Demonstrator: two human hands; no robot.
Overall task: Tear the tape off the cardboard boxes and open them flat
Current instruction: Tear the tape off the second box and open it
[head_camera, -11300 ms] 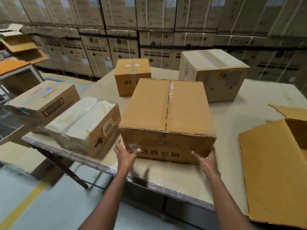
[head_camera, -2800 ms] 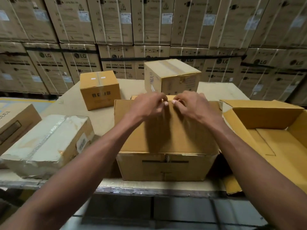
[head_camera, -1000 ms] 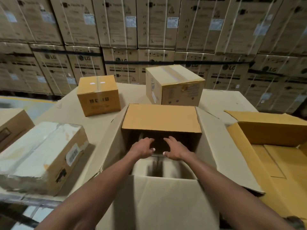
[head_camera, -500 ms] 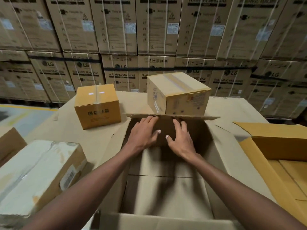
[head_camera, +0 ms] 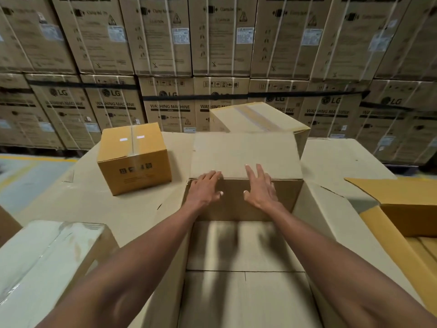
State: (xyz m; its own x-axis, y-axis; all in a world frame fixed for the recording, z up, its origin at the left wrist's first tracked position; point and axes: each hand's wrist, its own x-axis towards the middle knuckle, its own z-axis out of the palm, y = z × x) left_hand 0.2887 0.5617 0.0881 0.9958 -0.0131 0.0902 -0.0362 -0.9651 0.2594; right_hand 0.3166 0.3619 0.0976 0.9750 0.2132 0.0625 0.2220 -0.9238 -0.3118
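Cardboard box [head_camera: 243, 247], opened at the top, sits straight in front of you on the table [head_camera: 99, 204] in the head view, its long axis running left to right across your reach. Your left hand [head_camera: 205, 190] and right hand [head_camera: 259, 187] both lie flat on the inside of its far wall, fingers straight and spread, holding nothing. Their fingertips reach the crease where the far flap [head_camera: 246, 155] folds away from you. That crease is what your next push turns on: it lies just beyond both hands, square to your arms, and neither hand is clearly nearer.

Side flaps splay out left and right. The box floor is smeared by motion blur and arm shadows, so you cannot tell whether its bottom seam is still taped. The near wall is cut off by the lower edge.

A sealed small brown box [head_camera: 134, 159] stands far left. A pale taped box [head_camera: 257, 119] is half hidden behind the far flap. A plastic-wrapped box [head_camera: 47, 263] sits near left, and an open yellow box [head_camera: 406, 209] on the right is cropped.
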